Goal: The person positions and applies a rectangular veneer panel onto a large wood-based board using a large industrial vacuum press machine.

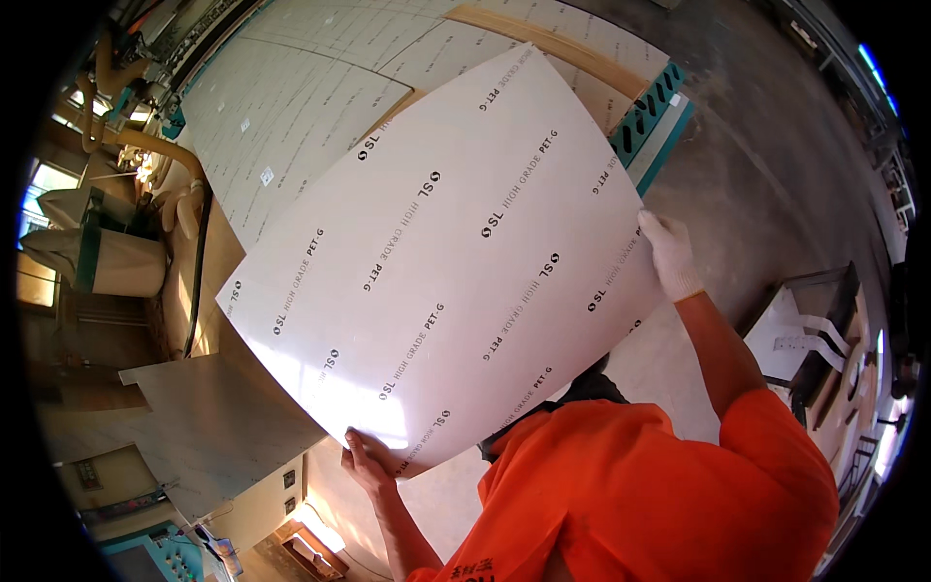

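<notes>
A large pale panel [441, 257], faced with printed film, is held up in front of me at a slant. My bare left hand [367, 464] grips its near left edge, thumb on top and the other fingers hidden underneath. On the right edge, my right hand [669, 254] wears a white glove and is closed around the board. Beyond the raised panel lie similar film-covered panels [291, 107] on a machine bed, and the held board covers part of them. Light glares off its lower left part.
A teal slotted frame [650, 116] borders the bed at the far right. To the left are a hose [165, 145] and a pale collection bag [121, 262]. A grey worktop [204, 417] and teal control panel [155, 553] sit lower left. A dark-framed box [810, 335] stands right.
</notes>
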`<state>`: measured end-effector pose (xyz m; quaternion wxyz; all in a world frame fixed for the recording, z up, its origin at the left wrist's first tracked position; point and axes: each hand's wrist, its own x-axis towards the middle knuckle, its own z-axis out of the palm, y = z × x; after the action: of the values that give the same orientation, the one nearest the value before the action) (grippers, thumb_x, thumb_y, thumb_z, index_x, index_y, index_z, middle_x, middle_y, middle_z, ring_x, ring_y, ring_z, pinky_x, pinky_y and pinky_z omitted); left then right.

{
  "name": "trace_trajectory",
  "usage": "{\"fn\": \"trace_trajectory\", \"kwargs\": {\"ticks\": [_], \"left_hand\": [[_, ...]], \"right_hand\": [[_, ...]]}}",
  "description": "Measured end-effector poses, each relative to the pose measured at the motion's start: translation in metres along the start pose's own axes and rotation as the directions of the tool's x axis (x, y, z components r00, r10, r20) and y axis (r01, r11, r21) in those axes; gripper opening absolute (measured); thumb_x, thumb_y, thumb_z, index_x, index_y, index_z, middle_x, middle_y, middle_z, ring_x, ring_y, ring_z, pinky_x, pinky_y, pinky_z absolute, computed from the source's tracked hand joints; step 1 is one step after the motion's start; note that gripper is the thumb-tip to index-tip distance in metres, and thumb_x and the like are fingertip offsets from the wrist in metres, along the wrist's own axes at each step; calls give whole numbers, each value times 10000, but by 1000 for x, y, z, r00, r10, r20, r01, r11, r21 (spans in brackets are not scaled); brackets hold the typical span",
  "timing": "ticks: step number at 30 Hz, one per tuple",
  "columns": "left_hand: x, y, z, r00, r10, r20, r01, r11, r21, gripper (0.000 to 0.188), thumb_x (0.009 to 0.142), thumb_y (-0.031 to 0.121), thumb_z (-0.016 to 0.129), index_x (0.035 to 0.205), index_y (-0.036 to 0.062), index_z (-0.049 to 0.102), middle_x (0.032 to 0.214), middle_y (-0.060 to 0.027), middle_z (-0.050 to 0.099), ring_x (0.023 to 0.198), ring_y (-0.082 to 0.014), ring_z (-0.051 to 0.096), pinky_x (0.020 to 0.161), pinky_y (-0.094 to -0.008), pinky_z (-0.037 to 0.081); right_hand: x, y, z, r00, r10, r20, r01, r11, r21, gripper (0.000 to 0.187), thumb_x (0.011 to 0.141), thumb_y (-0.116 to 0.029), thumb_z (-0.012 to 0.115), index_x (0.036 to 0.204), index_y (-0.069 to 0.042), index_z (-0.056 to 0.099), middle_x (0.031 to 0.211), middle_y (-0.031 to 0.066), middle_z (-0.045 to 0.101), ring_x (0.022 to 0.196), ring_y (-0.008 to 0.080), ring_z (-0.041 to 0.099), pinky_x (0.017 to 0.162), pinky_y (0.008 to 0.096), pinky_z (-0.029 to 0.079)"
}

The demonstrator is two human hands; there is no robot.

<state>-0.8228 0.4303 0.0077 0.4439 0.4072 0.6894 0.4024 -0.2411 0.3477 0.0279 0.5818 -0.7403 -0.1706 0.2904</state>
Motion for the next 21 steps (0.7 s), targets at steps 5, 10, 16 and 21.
{"fn": "trace_trajectory", "kwargs": {"ticks": [5,10,16,21], "left_hand": [[26,10,39,974,159,160,-125,971,-203,579,1013,456,620,1254,-70,592,1190,-131,653,1095,-240,605,952,-402,485],[33,90,141,928,266,259,-170,924,-343,491,1026,400,601,1212,-54,620,1187,-120,655,1088,-228,600,958,-377,476],[33,193,279,824,426,374,-301,888,-348,582,991,445,658,1209,-92,616,1177,-141,666,1088,-234,617,979,-377,475],[40,222,380,707,506,494,-310,850,-427,578,999,422,644,1226,-108,604,1211,-167,665,1122,-247,625,998,-387,478]], "right_hand": [[3,-35,-72,972,-181,-149,202,969,144,429,968,-335,664,1091,73,714,972,24,671,894,100,571,808,299,480],[15,-93,-145,956,-172,-238,231,941,247,414,994,-322,644,1120,67,711,968,13,653,884,84,554,813,264,461],[42,-79,-225,882,-182,-434,355,863,360,436,1013,-316,631,1183,82,684,1041,41,679,924,97,585,834,249,464],[54,-51,-282,769,-112,-630,432,817,382,438,1017,-260,646,1276,94,653,1158,93,700,1033,149,621,949,300,476]]}}
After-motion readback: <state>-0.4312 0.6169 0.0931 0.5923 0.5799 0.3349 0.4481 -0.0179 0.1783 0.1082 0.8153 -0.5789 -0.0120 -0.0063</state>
